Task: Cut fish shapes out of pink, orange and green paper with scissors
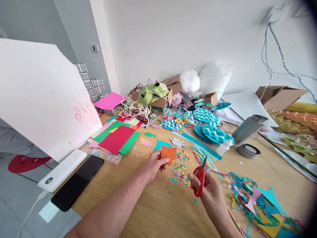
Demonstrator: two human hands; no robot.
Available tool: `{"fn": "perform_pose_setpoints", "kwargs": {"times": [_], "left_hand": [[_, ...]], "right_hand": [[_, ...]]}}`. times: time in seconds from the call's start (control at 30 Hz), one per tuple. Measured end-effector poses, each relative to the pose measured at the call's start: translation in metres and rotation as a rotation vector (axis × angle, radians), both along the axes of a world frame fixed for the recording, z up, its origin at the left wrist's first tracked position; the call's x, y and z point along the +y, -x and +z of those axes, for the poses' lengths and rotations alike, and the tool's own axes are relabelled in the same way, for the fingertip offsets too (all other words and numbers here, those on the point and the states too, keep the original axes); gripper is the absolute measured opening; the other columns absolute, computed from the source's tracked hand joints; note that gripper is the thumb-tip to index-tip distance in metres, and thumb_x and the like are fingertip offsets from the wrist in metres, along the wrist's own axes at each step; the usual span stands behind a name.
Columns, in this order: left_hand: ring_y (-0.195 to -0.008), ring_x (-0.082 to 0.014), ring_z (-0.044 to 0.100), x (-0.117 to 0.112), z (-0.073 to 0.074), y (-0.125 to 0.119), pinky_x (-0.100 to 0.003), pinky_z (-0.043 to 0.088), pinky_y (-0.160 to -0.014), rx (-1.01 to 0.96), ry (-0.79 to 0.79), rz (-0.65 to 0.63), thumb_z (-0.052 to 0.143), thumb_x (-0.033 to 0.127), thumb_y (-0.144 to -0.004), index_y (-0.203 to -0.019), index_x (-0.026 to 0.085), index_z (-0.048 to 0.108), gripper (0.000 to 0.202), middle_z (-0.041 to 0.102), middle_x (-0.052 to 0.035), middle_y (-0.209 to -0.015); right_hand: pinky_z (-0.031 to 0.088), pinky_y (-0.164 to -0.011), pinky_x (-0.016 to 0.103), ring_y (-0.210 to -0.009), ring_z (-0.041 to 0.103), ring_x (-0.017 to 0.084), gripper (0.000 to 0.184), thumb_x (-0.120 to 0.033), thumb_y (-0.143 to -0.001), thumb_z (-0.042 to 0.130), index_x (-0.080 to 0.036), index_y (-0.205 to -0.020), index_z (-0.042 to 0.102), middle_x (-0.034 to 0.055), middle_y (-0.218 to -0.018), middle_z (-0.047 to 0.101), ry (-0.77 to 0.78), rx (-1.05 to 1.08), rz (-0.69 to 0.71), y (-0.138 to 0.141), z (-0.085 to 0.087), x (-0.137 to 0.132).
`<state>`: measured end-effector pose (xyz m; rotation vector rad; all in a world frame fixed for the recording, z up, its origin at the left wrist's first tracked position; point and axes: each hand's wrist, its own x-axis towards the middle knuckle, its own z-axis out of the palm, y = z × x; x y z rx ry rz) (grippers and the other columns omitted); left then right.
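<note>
The orange paper is pinched between thumb and fingers of the left hand. To the right, apart from it, the right hand is closed around the red scissors (their blades point upward and away). The wooden desk carries many coloured scraps; behind it stands a white wall.

No legible text or numbers.

Craft workspace: coloured paper, scraps, red scissors
</note>
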<state>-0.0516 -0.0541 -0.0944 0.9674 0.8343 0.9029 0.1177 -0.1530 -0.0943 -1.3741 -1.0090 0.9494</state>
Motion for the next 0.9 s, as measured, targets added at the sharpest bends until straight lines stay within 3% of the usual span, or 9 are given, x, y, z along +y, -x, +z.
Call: {"fn": "perform_pose_setpoints", "kwargs": {"times": [0.1,0.23,0.43,0.6,0.73,0.9], "left_hand": [[-0.045,-0.0069,0.047,-0.006,0.001,-0.003,-0.019,0.032,-0.039,0.026,0.009,-0.104,0.075,0.038,-0.059,-0.084,0.014,0.062,0.038,0.06,0.0015,-0.064],[-0.046,-0.0072,0.047,-0.012,0.003,-0.004,-0.02,0.033,-0.04,0.055,-0.041,-0.255,0.076,0.041,-0.06,-0.085,0.012,0.066,0.039,0.062,-0.0006,-0.067],[-0.048,-0.0068,0.045,-0.021,0.009,-0.006,-0.02,0.033,-0.043,0.136,-0.119,-0.442,0.077,0.047,-0.061,-0.087,0.012,0.069,0.045,0.06,-0.0011,-0.065],[-0.05,-0.0069,0.044,-0.02,0.006,-0.006,-0.019,0.031,-0.041,0.157,-0.129,-0.446,0.076,0.05,-0.062,-0.095,0.012,0.069,0.05,0.059,-0.0009,-0.069],[-0.048,-0.0059,0.042,-0.018,0.004,-0.004,-0.019,0.026,-0.04,0.152,-0.114,-0.421,0.075,0.047,-0.063,-0.088,0.012,0.067,0.043,0.056,0.0007,-0.065],[-0.045,-0.0045,0.036,-0.019,0.006,-0.001,-0.019,0.026,-0.043,0.185,-0.122,-0.529,0.073,0.04,-0.063,-0.077,0.013,0.063,0.032,0.047,0.0048,-0.057]], "right_hand": [[0.042,-0.05,0.022,-0.054,0.05,0.013,0.043,-0.049,-0.062,0.083,-0.02,-0.072,0.053,-0.003,-0.06,0.055,-0.075,-0.015,-0.114,0.003,-0.005,-0.001],[0.05,-0.067,0.028,-0.072,0.061,0.019,0.041,-0.044,-0.062,0.084,-0.019,-0.078,0.057,0.0031,-0.078,0.065,-0.14,-0.001,-0.092,0.012,-0.002,0.001],[0.049,-0.056,0.024,-0.063,0.056,0.014,0.033,-0.041,-0.071,0.079,-0.019,-0.081,0.056,0.0003,-0.076,0.059,-0.191,0.049,-0.106,0.017,-0.005,-0.004],[0.049,-0.057,0.025,-0.064,0.055,0.015,0.036,-0.043,-0.067,0.081,-0.019,-0.079,0.057,0.0008,-0.076,0.059,-0.162,0.048,-0.122,0.015,-0.003,-0.006],[0.05,-0.063,0.028,-0.068,0.057,0.017,0.038,-0.044,-0.063,0.083,-0.019,-0.075,0.058,0.0014,-0.075,0.06,-0.162,0.02,-0.131,0.015,0.001,-0.004],[0.049,-0.059,0.027,-0.064,0.055,0.016,0.038,-0.048,-0.065,0.08,-0.019,-0.073,0.057,0.0005,-0.071,0.058,-0.159,0.034,-0.122,0.016,0.007,-0.004]]}}
